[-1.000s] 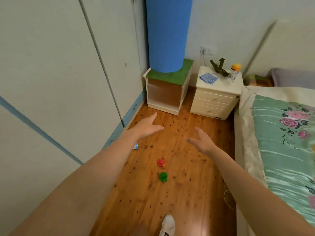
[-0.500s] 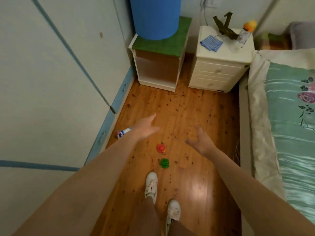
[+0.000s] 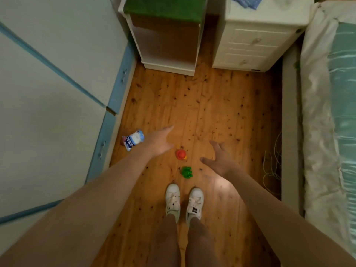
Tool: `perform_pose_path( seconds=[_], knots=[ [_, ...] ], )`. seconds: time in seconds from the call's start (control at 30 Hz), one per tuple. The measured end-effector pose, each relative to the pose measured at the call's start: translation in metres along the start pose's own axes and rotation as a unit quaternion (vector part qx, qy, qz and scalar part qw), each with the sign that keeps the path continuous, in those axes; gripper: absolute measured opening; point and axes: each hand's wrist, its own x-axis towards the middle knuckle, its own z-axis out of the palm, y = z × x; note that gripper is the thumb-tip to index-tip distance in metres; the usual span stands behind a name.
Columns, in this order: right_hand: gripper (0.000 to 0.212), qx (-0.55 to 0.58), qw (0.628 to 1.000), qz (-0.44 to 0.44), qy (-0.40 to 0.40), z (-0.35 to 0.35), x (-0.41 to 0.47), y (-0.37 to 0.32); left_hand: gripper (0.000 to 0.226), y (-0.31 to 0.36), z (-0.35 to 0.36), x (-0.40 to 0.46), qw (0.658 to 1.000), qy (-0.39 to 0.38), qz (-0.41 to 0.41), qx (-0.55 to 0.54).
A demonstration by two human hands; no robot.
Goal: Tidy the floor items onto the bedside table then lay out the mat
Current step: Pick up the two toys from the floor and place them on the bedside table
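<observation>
- My left hand (image 3: 160, 141) hangs over the floor (image 3: 221, 105) with fingers spread and nothing in it; my right hand (image 3: 221, 160) is spread and empty too, fingers apart.
- The red toy (image 3: 181, 154) lies on the boards between my two hands, just at 4 o'clock from the left one. The green toy (image 3: 186, 172) sits just at 5 o'clock from the red one, close in front of my shoes (image 3: 184, 202).
- The small packet (image 3: 133, 139) lies at 9 o'clock from my left hand, near the wardrobe (image 3: 57, 83) base.
- The bedside bench (image 3: 256, 35) stands at 1 o'clock, well apart from all three; only its front and a corner of the top show, with a blue cloth (image 3: 245, 1) on it.
- Risk: the toys are small and look smooth, so I judge a hurried pinch could flick one away across the boards, perhaps under the bed (image 3: 327, 112).
- Risk: the green toy is so near my toes that a step forward could kick or crush it.
- Risk: taking both toys in one hand may let one slip on the way to the bench.
- Risk: the packet is partly behind my forearm, easy to forget.
- Risk: the loose cord (image 3: 273, 164) at 3 o'clock by the bed could snag a foot.
- The mat is not in view now, so I cannot tell where it stands.
</observation>
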Motion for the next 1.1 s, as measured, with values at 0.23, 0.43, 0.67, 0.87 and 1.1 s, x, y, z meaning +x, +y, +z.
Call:
perform_pose_path(
  seconds=[0.23, 0.43, 0.67, 0.87, 1.1],
  knots=[
    [0.072, -0.018, 0.999, 0.017, -0.022, 0.056, 0.104, 0.055, 0.073, -0.032, 0.076, 0.103, 0.998, 0.004, -0.031, 0.050],
    [0.072, -0.068, 0.995, 0.003, -0.068, 0.139, 0.192, 0.112, 0.077, -0.077, 0.175, 0.201, 0.997, -0.033, -0.045, 0.050],
    [0.078, -0.174, 0.972, -0.039, -0.154, 0.252, 0.271, 0.177, 0.084, -0.135, 0.281, 0.308, 0.995, -0.041, -0.056, 0.072],
    [0.080, -0.174, 0.968, -0.048, -0.177, 0.327, 0.306, 0.219, 0.083, -0.170, 0.344, 0.376, 0.995, -0.049, -0.037, 0.084],
    [0.073, -0.153, 0.975, -0.033, -0.159, 0.371, 0.339, 0.247, 0.076, -0.187, 0.389, 0.409, 0.996, -0.054, -0.038, 0.063]
  ],
)
